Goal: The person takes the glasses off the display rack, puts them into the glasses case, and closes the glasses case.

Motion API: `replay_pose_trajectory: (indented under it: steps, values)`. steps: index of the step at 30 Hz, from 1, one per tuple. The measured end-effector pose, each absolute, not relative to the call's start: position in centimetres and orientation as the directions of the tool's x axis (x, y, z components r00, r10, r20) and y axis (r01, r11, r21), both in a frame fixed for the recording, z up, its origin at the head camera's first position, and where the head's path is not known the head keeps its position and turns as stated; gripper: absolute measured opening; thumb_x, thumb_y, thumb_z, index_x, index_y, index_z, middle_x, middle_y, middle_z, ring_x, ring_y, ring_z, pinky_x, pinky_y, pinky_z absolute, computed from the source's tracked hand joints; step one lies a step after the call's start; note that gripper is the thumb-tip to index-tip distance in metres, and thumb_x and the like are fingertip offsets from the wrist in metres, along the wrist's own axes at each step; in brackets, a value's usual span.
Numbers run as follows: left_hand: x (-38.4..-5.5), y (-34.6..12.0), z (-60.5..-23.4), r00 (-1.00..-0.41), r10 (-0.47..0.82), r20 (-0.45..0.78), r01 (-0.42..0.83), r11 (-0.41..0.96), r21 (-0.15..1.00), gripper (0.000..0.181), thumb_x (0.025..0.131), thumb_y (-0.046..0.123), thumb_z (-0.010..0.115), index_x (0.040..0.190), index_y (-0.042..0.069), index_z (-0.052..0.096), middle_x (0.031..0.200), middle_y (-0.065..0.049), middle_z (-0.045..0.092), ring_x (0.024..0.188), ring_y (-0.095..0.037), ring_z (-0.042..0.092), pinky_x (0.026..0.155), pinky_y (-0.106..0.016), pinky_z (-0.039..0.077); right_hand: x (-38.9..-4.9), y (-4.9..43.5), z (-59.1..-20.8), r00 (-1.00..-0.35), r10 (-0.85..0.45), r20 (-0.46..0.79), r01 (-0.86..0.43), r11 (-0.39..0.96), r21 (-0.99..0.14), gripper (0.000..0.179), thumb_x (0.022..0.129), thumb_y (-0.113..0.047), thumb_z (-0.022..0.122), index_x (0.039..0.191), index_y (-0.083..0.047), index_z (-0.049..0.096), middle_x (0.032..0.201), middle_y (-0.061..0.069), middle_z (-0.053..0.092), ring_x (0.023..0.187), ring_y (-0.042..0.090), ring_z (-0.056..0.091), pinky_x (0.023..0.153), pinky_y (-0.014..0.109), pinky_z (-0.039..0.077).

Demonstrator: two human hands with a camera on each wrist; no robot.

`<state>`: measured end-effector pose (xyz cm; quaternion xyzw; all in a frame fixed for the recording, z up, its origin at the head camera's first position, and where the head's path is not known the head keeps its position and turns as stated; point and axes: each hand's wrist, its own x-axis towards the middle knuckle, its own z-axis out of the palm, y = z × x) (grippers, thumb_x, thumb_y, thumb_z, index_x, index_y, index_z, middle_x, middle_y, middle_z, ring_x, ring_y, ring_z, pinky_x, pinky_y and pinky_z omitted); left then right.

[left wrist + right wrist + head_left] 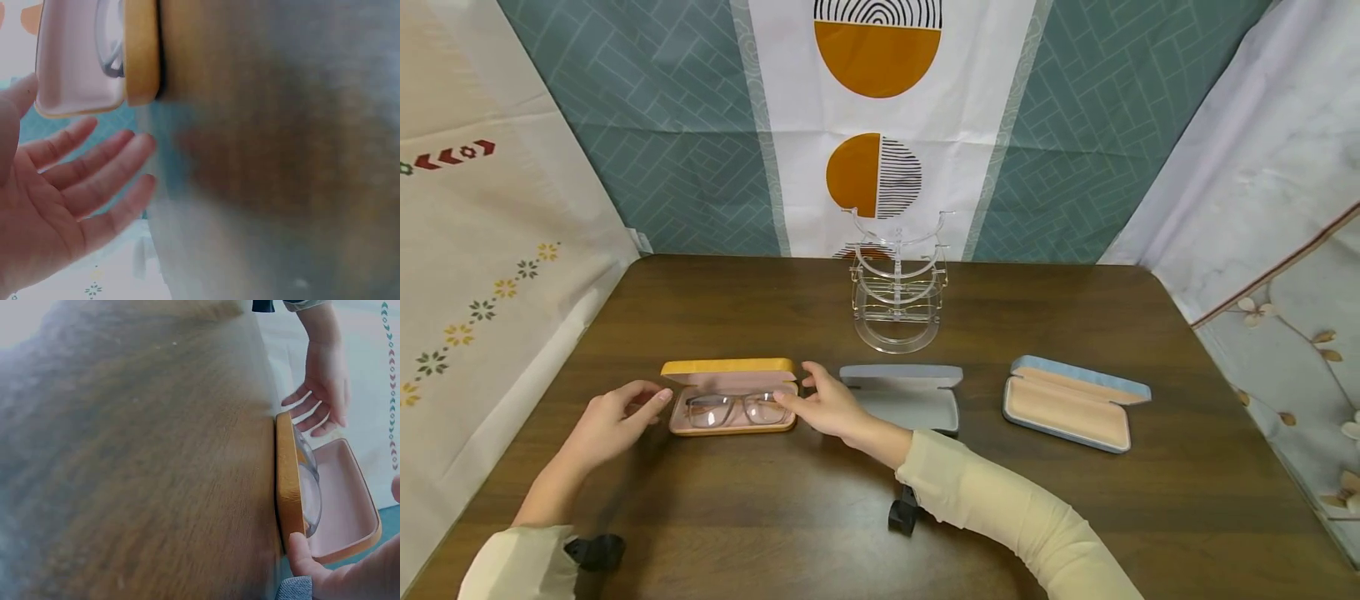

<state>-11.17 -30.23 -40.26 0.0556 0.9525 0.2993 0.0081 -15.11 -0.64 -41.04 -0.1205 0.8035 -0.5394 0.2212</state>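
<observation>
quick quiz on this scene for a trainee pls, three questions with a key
1. Which case, by colour, holds the glasses?
2. True or false: the glasses lie between the left hand and the right hand.
3. Fill in: seen from the head view, the clear stand is behind the ___ case.

Key:
1. The yellow case.
2. True.
3. Grey: the grey case is the middle one.

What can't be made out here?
Left wrist view: most of the glasses, hidden by the yellow case and top edge.
Same view: tabletop grain, blurred.
Head view: near-left corner of the gray case, behind the right wrist.
Right wrist view: much of the right hand, cut by right edge.
</observation>
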Motion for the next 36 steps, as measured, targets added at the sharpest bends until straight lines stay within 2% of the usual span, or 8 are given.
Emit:
replay_pose_trajectory:
  steps: [4, 8, 14, 21, 25, 29, 32, 36]
  values:
    - [-11.5, -30.3, -39.8, -0.993, 0.096, -0.072, 0.034, 0.800, 0.600, 0.055, 0.098, 0.035, 0.035, 0.132, -0.010, 0.034, 0.114, -0.034, 0.052, 0.083, -0.034, 0.063, 0.069, -0.048, 0.049, -15.4, -1.0, -41.1, -0.875, -0.416, -0.249, 0.090, 0.364, -0.927, 0.072, 0.087, -0.046, 0.055, 0.142, -0.009, 0.027, 0.130, 0.013, 0.046, 0.109, 0.028, 0.052, 0.086, 0.040, 0.045]
    - [-12.1, -30.0, -39.7, -0.990, 0.105, -0.098, 0.014, 0.750, 0.662, 0.060, 0.099, 0.037, 0.029, 0.138, -0.008, 0.022, 0.125, -0.037, 0.040, 0.094, -0.043, 0.058, 0.067, -0.045, 0.052, -15.6, -1.3, -41.1, -0.874, -0.406, -0.266, 0.130, 0.333, -0.934, 0.072, 0.088, -0.048, 0.053, 0.143, -0.010, 0.026, 0.130, 0.014, 0.045, 0.103, 0.026, 0.054, 0.083, 0.040, 0.046]
    - [-12.8, -29.6, -39.7, -0.987, 0.103, -0.121, -0.022, 0.665, 0.747, 0.060, 0.100, 0.038, 0.021, 0.143, -0.004, 0.014, 0.130, -0.038, 0.032, 0.103, -0.050, 0.050, 0.064, -0.042, 0.053, -16.0, -2.1, -41.2, -0.873, -0.408, -0.266, 0.141, 0.310, -0.940, 0.071, 0.091, -0.048, 0.048, 0.144, -0.009, 0.023, 0.122, 0.012, 0.049, 0.089, 0.018, 0.056, 0.076, 0.035, 0.048]
    - [-13.5, -29.1, -39.6, -0.983, 0.127, -0.136, -0.020, 0.652, 0.758, 0.060, 0.100, 0.038, 0.017, 0.142, -0.005, 0.018, 0.132, -0.039, 0.029, 0.103, -0.051, 0.049, 0.066, -0.045, 0.052, -16.2, -3.1, -41.4, -0.888, -0.377, -0.262, 0.145, 0.312, -0.939, 0.068, 0.092, -0.049, 0.045, 0.143, -0.009, 0.025, 0.111, 0.006, 0.053, 0.095, 0.017, 0.053, 0.083, 0.035, 0.045]
    - [-13.7, -28.9, -39.6, -0.982, 0.134, -0.133, -0.014, 0.652, 0.758, 0.061, 0.100, 0.038, 0.015, 0.140, -0.006, 0.021, 0.130, -0.039, 0.031, 0.103, -0.051, 0.048, 0.066, -0.046, 0.052, -16.3, -3.3, -41.4, -0.898, -0.354, -0.261, 0.146, 0.321, -0.936, 0.067, 0.091, -0.050, 0.044, 0.142, -0.009, 0.027, 0.121, 0.011, 0.053, 0.109, 0.023, 0.051, 0.090, 0.040, 0.042]
    - [-13.9, -28.8, -39.7, -0.984, 0.116, -0.133, -0.023, 0.665, 0.746, 0.062, 0.099, 0.041, 0.018, 0.139, -0.006, 0.025, 0.129, -0.038, 0.035, 0.104, -0.049, 0.049, 0.065, -0.043, 0.053, -16.4, -3.5, -41.4, -0.900, -0.342, -0.269, 0.158, 0.318, -0.935, 0.068, 0.091, -0.052, 0.044, 0.142, -0.010, 0.027, 0.133, 0.014, 0.046, 0.120, 0.026, 0.045, 0.096, 0.042, 0.038]
    - [-14.0, -28.6, -39.9, -0.986, 0.106, -0.131, -0.027, 0.664, 0.747, 0.062, 0.099, 0.041, 0.022, 0.137, -0.007, 0.028, 0.127, -0.037, 0.038, 0.104, -0.048, 0.050, 0.064, -0.040, 0.053, -16.5, -3.6, -41.5, -0.902, -0.337, -0.269, 0.152, 0.336, -0.929, 0.065, 0.092, -0.050, 0.043, 0.142, -0.011, 0.030, 0.136, 0.013, 0.043, 0.122, 0.027, 0.042, 0.098, 0.043, 0.036]
    - [-14.1, -28.5, -40.0, -0.987, 0.109, -0.116, -0.017, 0.653, 0.758, 0.061, 0.099, 0.039, 0.026, 0.134, -0.011, 0.032, 0.122, -0.038, 0.043, 0.104, -0.048, 0.050, 0.064, -0.038, 0.053, -16.6, -3.8, -41.5, -0.913, -0.313, -0.262, 0.140, 0.363, -0.921, 0.058, 0.092, -0.048, 0.045, 0.136, -0.011, 0.040, 0.135, 0.010, 0.045, 0.122, 0.027, 0.042, 0.098, 0.043, 0.035]
